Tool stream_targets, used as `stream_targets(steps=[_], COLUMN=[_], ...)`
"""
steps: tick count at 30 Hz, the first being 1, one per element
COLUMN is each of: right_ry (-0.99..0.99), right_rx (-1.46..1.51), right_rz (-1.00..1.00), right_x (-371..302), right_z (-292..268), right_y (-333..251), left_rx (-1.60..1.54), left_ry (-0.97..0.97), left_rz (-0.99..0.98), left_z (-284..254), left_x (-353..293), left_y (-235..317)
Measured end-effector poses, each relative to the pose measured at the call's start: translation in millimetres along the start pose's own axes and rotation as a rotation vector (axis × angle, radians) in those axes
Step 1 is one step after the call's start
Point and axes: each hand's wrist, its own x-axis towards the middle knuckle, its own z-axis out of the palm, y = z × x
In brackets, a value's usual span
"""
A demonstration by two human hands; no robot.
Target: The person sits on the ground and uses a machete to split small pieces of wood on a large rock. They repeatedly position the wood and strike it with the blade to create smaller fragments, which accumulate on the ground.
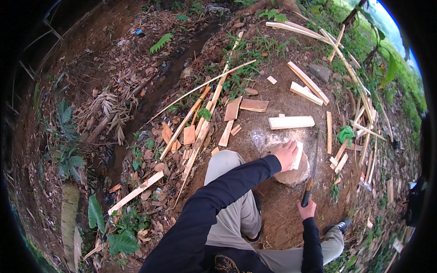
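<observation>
My left hand (pixel 285 155) grips a short pale wooden block (pixel 297 157) and holds it on top of a round cut stump (pixel 291 176). The fingers lie over the block's left side and hide part of it. To the right, my right hand (pixel 307 209) is closed around the black and brown handle of a machete (pixel 315 159). Its long, narrow, dark blade points away from me, just right of the stump and apart from the block. Beyond the stump, a thicker pale wooden block (pixel 292 122) lies on the ground, with pale dust around it.
Thin wooden strips (pixel 200 141) lie to the left, near flat reddish boards (pixel 254 105). More sticks (pixel 364 113) are piled at right beside a green plastic bag (pixel 346 133). Two pale pieces (pixel 307 93) lie farther off near a grey stone (pixel 319 72). A narrow ditch (pixel 157 77) runs along the left.
</observation>
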Motion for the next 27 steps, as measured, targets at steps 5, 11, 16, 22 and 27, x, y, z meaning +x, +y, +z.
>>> stream_targets(steps=[5,11,16,22,27], right_ry=[-0.020,-0.037,0.003,-0.019,-0.065], right_rx=[-0.017,0.008,0.009,0.017,0.015], right_rz=[0.013,0.031,-0.005,0.000,0.061], right_x=[2,0,0,2,1], right_z=[3,6,9,5,-3], right_y=[5,5,14,7,-8], left_rx=[-0.008,-0.003,-0.012,0.013,0.043], left_ry=[-0.006,-0.009,-0.006,-0.010,-0.034], left_rz=[-0.003,-0.010,-0.002,0.011,0.001], left_z=[-1,-2,-2,-3,-7], left_x=[1,-1,2,3,0], left_y=[0,0,3,2,4])
